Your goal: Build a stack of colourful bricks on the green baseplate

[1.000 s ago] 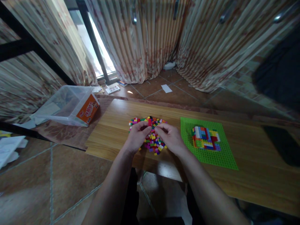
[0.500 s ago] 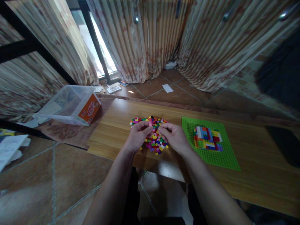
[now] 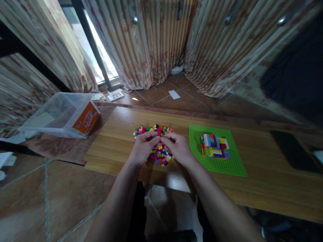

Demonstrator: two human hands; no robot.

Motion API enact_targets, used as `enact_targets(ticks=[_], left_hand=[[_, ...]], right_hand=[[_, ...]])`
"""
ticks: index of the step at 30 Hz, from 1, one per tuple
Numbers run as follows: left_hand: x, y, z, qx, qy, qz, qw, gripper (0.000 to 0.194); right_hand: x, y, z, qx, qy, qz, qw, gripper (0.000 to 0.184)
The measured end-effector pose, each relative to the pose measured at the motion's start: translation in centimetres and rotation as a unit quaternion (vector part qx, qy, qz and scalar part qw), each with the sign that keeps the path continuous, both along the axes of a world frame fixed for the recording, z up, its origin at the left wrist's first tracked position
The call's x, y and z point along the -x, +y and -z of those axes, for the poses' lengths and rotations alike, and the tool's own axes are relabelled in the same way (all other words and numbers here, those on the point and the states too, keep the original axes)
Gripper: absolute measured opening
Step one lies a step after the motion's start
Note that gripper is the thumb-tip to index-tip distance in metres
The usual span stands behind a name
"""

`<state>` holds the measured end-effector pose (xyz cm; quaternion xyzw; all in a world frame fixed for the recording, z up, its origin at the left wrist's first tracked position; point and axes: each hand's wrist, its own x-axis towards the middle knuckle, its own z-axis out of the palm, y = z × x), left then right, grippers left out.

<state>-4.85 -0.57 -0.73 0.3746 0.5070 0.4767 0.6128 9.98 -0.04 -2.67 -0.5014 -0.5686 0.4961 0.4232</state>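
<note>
On the desk [image 3: 108,148], loose bricks [image 3: 163,155] lie left of a baseplate [image 3: 227,168] — a brick build [image 3: 214,147] sits on it — and a slab [image 3: 294,151] rests farther right. A tub [image 3: 86,119] stands left of the desk; behind, paper [image 3: 174,94] lies on the floor [image 3: 156,99] before curtains [image 3: 166,50].

Red brick [image 3: 158,131] and multicoloured brick pile [image 3: 160,156] mid-frame, bright green baseplate [image 3: 222,168] right with white-blue-red-yellow build [image 3: 214,146], brown wood-grain worktop [image 3: 108,141], beige striped curtains [image 3: 166,43] up top, orange label [image 3: 87,119] left.
</note>
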Motion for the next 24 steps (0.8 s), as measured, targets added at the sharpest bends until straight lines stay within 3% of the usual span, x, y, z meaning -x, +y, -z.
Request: enact_targets(ticks=[8, 10, 12, 15, 17, 20, 24], left_hand=[[0.2, 0.0, -0.2, -0.024, -0.027, 0.033, 0.999, 0.029], [0.4, 0.1, -0.2, -0.011, -0.016, 0.016, 1.000, 0.030], [0.8, 0.3, -0.2, -0.008, 0.005, -0.025, 1.000, 0.030], [1.3, 0.7, -0.5, -0.017, 0.011, -0.066, 0.998, 0.032], [1.3, 0.7, -0.6, -0.018, 0.007, -0.065, 0.998, 0.035], [0.9, 0.6, -0.7, -0.004, 0.020, -0.042, 0.999, 0.037], [-0.3, 0.4, -0.7, 0.000, 0.052, 0.004, 0.999, 0.037]], right_hand=[[-0.2, -0.1, -0.8, 0.072, 0.107, -0.049, 0.990, 0.028], [-0.4, 0.1, -0.8, 0.054, 0.065, -0.043, 0.996, 0.024], [-0.5, 0.2, -0.6, 0.008, -0.042, -0.013, 0.999, 0.016], [-0.4, 0.3, -0.4, -0.072, -0.219, 0.018, 0.973, 0.011], [-0.2, 0.2, -0.3, -0.096, -0.282, 0.009, 0.954, 0.008], [-0.3, 0.1, -0.4, -0.116, -0.295, 0.011, 0.949, 0.002], [-1.6, -0.5, -1.1, -0.169, -0.219, 0.068, 0.959, 0.017]])
